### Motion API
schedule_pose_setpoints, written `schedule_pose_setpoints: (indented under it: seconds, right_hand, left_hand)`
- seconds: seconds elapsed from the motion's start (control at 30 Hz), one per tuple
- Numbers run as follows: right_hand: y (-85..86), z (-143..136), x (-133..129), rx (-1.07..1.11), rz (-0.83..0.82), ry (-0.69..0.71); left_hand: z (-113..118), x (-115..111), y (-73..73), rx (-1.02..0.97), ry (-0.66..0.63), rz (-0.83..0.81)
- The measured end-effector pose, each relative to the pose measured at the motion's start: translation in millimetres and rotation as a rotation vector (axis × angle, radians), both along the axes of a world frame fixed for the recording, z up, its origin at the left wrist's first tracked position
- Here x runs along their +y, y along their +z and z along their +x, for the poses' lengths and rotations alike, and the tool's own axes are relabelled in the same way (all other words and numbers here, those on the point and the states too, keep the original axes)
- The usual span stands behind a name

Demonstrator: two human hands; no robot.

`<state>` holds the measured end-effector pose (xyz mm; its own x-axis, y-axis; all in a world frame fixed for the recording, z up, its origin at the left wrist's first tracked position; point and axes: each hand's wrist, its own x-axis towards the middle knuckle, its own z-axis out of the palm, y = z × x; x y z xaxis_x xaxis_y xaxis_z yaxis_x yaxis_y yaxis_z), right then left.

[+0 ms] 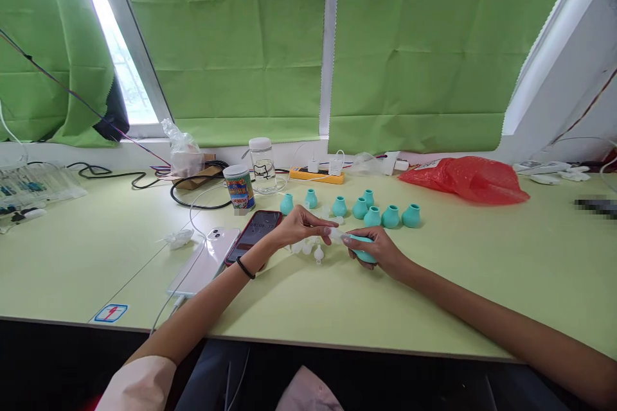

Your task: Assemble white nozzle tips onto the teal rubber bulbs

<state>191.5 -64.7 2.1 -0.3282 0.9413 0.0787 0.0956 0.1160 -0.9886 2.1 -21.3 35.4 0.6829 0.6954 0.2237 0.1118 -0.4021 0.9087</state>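
My right hand (383, 250) is wrapped round a teal rubber bulb (364, 249), its neck tilted toward the left. Between the fingertips of my left hand (301, 226) is a small whitish translucent plastic piece (334, 234), held at the bulb's mouth. Whether the piece sits inside the mouth or only touches it, I cannot tell. Several more teal bulbs (411, 215) stand upright on the table behind my hands, openings up. Small white translucent parts (319, 253) lie loose below and behind my left hand, some of them hidden by it.
Left of my hands lie a dark phone (255, 231) showing a timer and a white phone (205, 266) with a cable. Behind stand a labelled jar (240, 187), a clear bottle (263, 170) and a yellow power strip (303, 175). A red plastic bag (465, 180) lies back right.
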Motion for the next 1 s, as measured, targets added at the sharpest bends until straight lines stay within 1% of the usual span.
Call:
schedule_pose_setpoints:
  seconds: [0.13,0.27,0.33,0.43,0.5,0.57,0.67,0.87,0.93,1.0]
  right_hand:
    - [1.2,-3,0,0.098,-0.089,0.078]
    - [1.5,-4,1,0.175,-0.147,0.168]
    - [0.9,-5,0,0.197,-0.166,0.215]
    - [0.3,-7,-3,0.236,-0.189,0.282]
    - [0.2,-9,-6,0.272,-0.186,0.298]
    - [0.1,-11,-7,0.301,-0.186,0.302]
    - [-0.6,-12,-6,0.333,-0.218,0.316]
    - [-3.2,-11,-3,0.41,-0.304,0.407]
    - [-3.2,-11,-3,0.406,-0.302,0.412]
    - [-2.0,-11,-4,0.382,-0.266,0.399]
  left_hand:
    - [2,1,-1.3,-0.101,-0.008,-0.067]
    - [10,5,-11.8,-0.24,0.097,-0.179]
    - [14,5,-17.3,-0.302,0.116,-0.227]
    - [18,4,-21.0,-0.335,0.127,-0.233]
    - [19,2,-20.9,-0.329,0.142,-0.217]
    - [19,0,-20.4,-0.327,0.135,-0.211]
    - [19,-1,-20.6,-0.349,0.085,-0.213]
    - [19,-1,-22.3,-0.395,0.028,-0.213]
    - [21,-2,-21.9,-0.395,0.017,-0.231]
    - [22,-4,-21.1,-0.399,0.016,-0.256]
